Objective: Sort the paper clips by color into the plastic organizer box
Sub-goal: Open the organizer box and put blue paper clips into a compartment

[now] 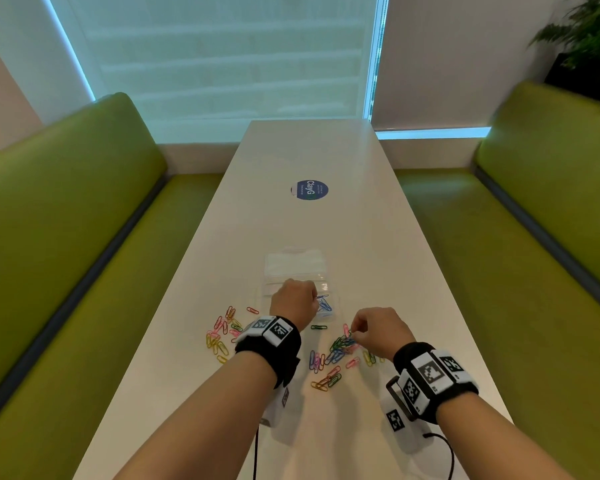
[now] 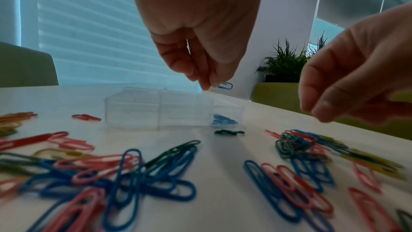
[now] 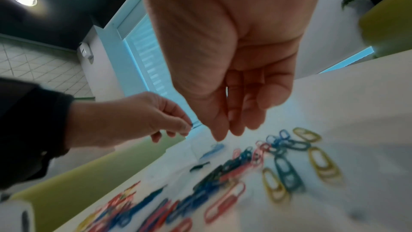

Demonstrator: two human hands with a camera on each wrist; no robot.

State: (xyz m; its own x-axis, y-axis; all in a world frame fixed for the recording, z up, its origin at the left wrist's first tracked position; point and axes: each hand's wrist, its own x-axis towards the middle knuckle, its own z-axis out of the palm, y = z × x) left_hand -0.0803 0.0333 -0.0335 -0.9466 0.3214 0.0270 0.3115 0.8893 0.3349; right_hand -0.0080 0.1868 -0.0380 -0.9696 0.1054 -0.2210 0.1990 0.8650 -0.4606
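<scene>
A clear plastic organizer box (image 1: 300,268) lies open on the white table, with several blue clips (image 1: 325,306) in its near right compartment. My left hand (image 1: 315,297) hovers over that compartment and pinches a blue paper clip (image 2: 225,85) between thumb and fingers. Loose clips in mixed colours lie in front of the box: one pile on the left (image 1: 222,332) and one on the right (image 1: 342,344). My right hand (image 1: 353,336) reaches down over the right pile, fingers drawn together just above it, and nothing shows between them. A single dark green clip (image 1: 318,327) lies near the box.
The table (image 1: 312,154) is long and narrow, with green benches (image 1: 66,237) on both sides. A round blue sticker (image 1: 309,190) sits beyond the box. Cables hang from both wrist bands at the near edge.
</scene>
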